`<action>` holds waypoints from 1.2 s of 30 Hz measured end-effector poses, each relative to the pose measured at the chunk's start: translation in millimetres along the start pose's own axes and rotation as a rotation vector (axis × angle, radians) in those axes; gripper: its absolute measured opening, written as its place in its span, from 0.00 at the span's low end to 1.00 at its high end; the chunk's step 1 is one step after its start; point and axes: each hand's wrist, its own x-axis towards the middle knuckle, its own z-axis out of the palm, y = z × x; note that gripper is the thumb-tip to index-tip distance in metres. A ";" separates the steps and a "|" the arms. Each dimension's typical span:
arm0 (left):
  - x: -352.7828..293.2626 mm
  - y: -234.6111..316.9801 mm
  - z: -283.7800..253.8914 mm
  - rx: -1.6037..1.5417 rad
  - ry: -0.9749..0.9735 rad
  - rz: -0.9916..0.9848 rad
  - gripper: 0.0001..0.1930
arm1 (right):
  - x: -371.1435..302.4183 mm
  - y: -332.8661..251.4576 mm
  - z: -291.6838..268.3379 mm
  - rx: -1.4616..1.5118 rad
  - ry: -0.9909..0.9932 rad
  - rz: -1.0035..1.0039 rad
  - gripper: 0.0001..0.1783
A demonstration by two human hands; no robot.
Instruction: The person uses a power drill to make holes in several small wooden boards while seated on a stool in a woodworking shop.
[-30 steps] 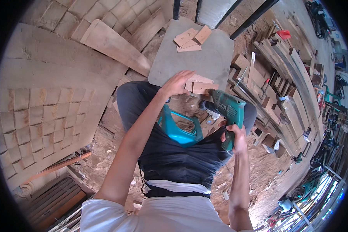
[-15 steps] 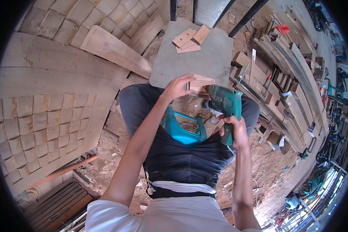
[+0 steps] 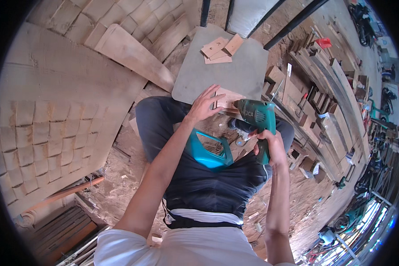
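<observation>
My right hand (image 3: 270, 146) is wrapped round the handle of a green power drill (image 3: 258, 113). The drill points left, its front end at the right part of a small wooden block (image 3: 227, 98) on the near edge of a grey board (image 3: 208, 75). Whether the bit is inside the wood cannot be seen. Around the left end of that block, my left hand (image 3: 203, 104) holds it, fingers along the far side and thumb on the near side. Several thin wooden pieces (image 3: 214, 47) lie loosely stacked farther back on the board.
Between my legs is a turquoise plastic stool (image 3: 208, 155). Large panels of carved wooden tiles (image 3: 44, 137) stand at the left, with a long plank (image 3: 133, 57) beside the board. Timber offcuts (image 3: 332, 97) are piled at the right. Dark metal legs (image 3: 292, 24) rise behind the board.
The drill has shifted slightly left and down in the picture, still at the block. My left hand's fingers look flatter and more spread along the block. The view has tilted a little.
</observation>
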 end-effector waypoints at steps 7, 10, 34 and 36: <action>-1.4 -1.3 0.4 -0.046 0.001 -0.038 0.28 | -9.3 -30.8 -3.9 -0.235 -0.036 -0.003 0.14; -2.8 -2.7 -3.0 -0.006 -0.041 -0.026 0.28 | -14.4 -42.9 -4.9 -0.257 -0.035 -0.001 0.14; -6.8 -10.1 -5.0 -0.141 0.032 -0.028 0.33 | 11.1 -44.8 8.3 -0.289 -0.082 0.014 0.14; -8.3 -11.4 -3.1 -0.116 0.034 -0.040 0.34 | 14.8 -44.1 10.9 -0.274 -0.089 0.019 0.14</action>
